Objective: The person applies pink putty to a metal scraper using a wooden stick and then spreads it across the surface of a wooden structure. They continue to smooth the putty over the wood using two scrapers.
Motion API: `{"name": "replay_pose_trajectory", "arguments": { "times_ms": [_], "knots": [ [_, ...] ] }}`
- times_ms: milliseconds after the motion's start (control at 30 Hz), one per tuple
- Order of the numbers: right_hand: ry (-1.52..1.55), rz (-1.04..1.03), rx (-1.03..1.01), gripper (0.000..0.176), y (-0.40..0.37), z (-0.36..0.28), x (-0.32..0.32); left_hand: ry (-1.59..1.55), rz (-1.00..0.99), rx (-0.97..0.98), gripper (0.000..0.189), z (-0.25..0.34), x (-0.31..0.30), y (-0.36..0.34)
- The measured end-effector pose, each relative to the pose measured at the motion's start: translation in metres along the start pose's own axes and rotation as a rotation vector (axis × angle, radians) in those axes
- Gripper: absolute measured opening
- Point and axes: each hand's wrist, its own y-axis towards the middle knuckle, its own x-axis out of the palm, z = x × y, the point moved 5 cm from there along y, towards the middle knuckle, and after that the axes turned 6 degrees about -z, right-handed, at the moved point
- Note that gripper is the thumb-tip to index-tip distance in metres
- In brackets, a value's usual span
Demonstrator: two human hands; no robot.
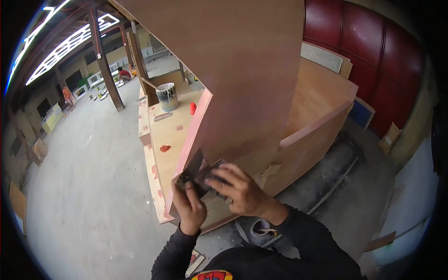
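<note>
My left hand (pixel 190 207) is closed on a dark, worn sheet of sandpaper (pixel 197 181), thumb on the near side. My right hand (pixel 243 190), its fingers somewhat blurred, grips the right part of the same dark sheet. Both hands are in front of the lower part of a tall wooden panel (pixel 247 84), whose surface is brownish with pinkish filler. The sheet's upper corner stands up close to the panel; whether it touches is hard to tell. Fingers cover much of the sheet.
On the low wooden platform (pixel 179 133) stand a paint-smeared bucket (pixel 168 99) and a red cup (pixel 193 108), with a red filler blob (pixel 164 149) nearby. A small pot (pixel 260 229) is on the floor below my right arm. Two people (pixel 123 74) are far off left.
</note>
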Motion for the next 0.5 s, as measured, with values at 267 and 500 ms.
{"name": "replay_pose_trajectory", "arguments": {
  "times_ms": [267,500],
  "knots": [
    [-0.238,0.029,-0.077,0.051,0.040,0.008,-0.029,-0.436,0.361,0.167,0.028,-0.002,-0.118,0.021],
    [-0.723,0.398,-0.069,0.047,0.096,0.043,-0.087,-0.338,0.260,-0.130,0.026,-0.045,-0.146,-0.029]
  ]
}}
